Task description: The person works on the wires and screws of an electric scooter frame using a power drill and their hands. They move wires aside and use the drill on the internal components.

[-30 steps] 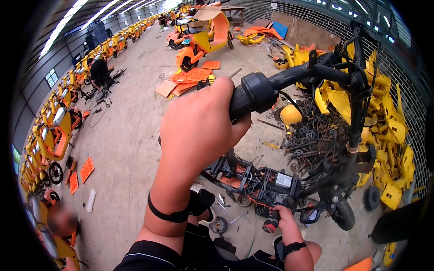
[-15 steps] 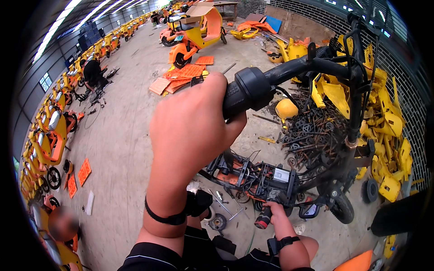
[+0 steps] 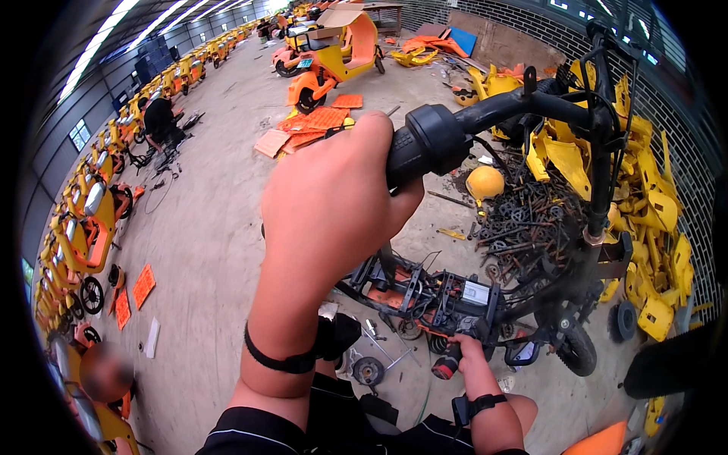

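Note:
My left hand (image 3: 334,193) is closed around the black rubber grip (image 3: 406,157) of a handlebar (image 3: 557,108) on a stripped electric scooter. Lower down, my right hand (image 3: 472,352) holds a black and red cordless power tool (image 3: 447,364). Its head is against or very close to the scooter's frame (image 3: 428,297); whether it touches a fastener I cannot tell. Wiring, brackets and a silver-labelled box (image 3: 475,293) show along the bare frame. The front wheel (image 3: 578,347) is at the right end. Both my wrists wear black straps.
Metal parts pile up (image 3: 531,227) beyond the scooter, beside a yellow helmet-like dome (image 3: 484,183) and yellow body panels (image 3: 656,227). A T-handled wrench (image 3: 396,357) and round hub part (image 3: 368,371) lie near my legs. Scooters line the left; a person (image 3: 159,121) crouches there.
The view has shifted slightly, so most things sit a little to the right. Both hands keep their holds; the power tool stays at the frame.

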